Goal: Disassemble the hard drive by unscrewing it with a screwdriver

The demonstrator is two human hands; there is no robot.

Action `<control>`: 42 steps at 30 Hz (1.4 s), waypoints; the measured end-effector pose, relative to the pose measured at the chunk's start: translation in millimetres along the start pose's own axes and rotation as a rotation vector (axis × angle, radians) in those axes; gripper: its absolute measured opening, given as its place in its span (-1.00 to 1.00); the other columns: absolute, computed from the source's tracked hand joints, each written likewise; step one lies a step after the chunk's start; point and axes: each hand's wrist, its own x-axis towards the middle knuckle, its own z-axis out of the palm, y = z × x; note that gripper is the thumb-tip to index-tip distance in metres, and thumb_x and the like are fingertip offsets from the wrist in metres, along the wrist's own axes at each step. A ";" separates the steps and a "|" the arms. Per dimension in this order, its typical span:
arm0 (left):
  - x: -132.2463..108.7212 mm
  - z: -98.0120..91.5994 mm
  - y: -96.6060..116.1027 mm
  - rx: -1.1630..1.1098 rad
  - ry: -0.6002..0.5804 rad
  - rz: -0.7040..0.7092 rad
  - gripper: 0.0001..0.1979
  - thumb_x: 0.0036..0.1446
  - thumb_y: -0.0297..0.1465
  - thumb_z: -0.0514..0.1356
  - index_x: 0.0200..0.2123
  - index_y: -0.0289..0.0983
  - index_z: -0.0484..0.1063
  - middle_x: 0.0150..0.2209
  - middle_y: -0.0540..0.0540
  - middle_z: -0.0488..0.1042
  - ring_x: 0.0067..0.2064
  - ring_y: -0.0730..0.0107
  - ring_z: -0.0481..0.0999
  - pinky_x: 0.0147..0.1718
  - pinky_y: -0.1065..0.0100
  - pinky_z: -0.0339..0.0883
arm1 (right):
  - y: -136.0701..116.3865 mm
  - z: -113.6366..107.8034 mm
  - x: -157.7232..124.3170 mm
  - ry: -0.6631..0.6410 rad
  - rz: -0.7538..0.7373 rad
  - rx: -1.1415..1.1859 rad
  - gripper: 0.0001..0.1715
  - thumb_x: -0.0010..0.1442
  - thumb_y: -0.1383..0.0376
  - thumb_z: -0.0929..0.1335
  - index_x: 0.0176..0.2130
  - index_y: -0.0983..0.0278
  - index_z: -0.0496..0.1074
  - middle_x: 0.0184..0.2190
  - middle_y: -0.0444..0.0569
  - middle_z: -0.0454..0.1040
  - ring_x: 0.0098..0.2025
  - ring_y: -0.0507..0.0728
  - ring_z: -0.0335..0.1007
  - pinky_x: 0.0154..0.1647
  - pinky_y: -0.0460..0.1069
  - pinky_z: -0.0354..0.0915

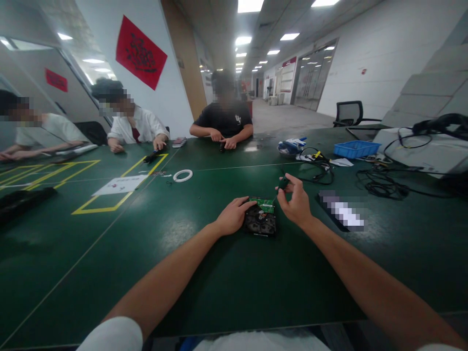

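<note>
A hard disk drive (260,225) lies on the green table with its circuit board (263,204) facing up. My left hand (232,216) grips the drive's left side, its fingers reaching over the edge of the board. In my right hand (295,202) a small screwdriver with a dark green handle (283,182) is pinched between the fingers. Its thin shaft slants down toward the drive's upper right corner; whether the tip touches is too small to tell.
A phone (340,210) lies right of my right hand. Beyond are black cables (387,183), a blue tray (356,148) and a white tape roll (183,175). A paper sheet (119,185) lies left. Across the table a person in black (228,119) sits; two others sit at the left.
</note>
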 end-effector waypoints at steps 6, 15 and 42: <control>-0.5 0.0 -0.6 0.000 -0.008 -0.013 -0.37 0.25 -0.56 0.01 0.36 -0.08 0.17 0.36 -0.18 0.16 0.34 0.08 0.19 0.28 -0.08 0.16 | -1.4 -1.4 2.2 0.008 -0.003 -0.067 -0.33 0.26 0.16 0.38 0.28 0.18 0.18 -0.04 0.09 0.48 -0.26 0.19 0.52 -0.12 0.20 0.53; -0.7 -1.8 1.5 -0.008 0.004 -0.005 -0.35 0.23 -0.58 0.01 0.36 -0.08 0.18 0.36 -0.17 0.17 0.33 0.09 0.20 0.28 -0.09 0.17 | -1.4 -2.8 1.3 -0.028 0.023 -0.029 -0.31 0.29 0.17 0.36 0.31 0.17 0.11 -0.07 0.08 0.51 -0.23 0.21 0.54 -0.08 0.22 0.52; -0.6 0.2 -1.4 -0.024 0.013 0.001 -0.34 0.22 -0.59 0.02 0.36 -0.08 0.18 0.37 -0.14 0.16 0.34 0.10 0.20 0.29 -0.08 0.17 | -1.5 -2.5 2.2 0.040 -0.005 -0.042 -0.40 0.30 0.12 0.36 0.24 0.20 0.19 -0.06 0.10 0.51 -0.24 0.20 0.55 -0.10 0.20 0.53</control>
